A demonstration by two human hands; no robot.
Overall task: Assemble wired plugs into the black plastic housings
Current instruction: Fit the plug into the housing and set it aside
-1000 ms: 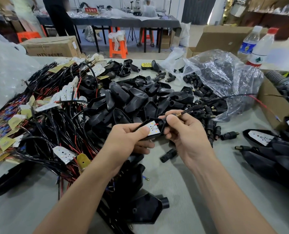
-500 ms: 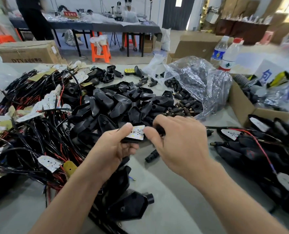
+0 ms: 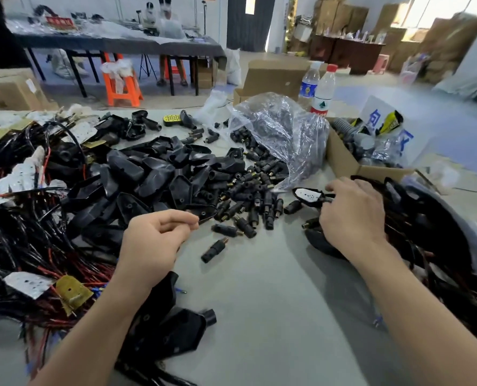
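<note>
I am worrying most about the empty housing (image 3: 204,212) slipping: the left hand (image 3: 155,242) is catching it only by its pointed tip, thumb and forefinger nipped narrow and the other fingers curled in, so a quick pull is likely to be dragging neighbouring shells out of the housing heap (image 3: 148,176) lying just beyond that hand. I am also minding the loose plugs (image 3: 248,190) spilling between the two hands from the clear bag (image 3: 282,135); they are round-bodied and could be rolling across the desk (image 3: 259,288) if a wrist is sweeping through them. The right hand (image 3: 351,215) is curling its fingers over the neck of the assembled housing (image 3: 307,195), which is lying at the edge of the finished pile (image 3: 427,218) under and beyond that hand. I cannot tell how firmly it is gripping, and trailing wires there could be snagging the fingers on release. The wire tangle (image 3: 22,218) is sitting outside the left hand.
</note>
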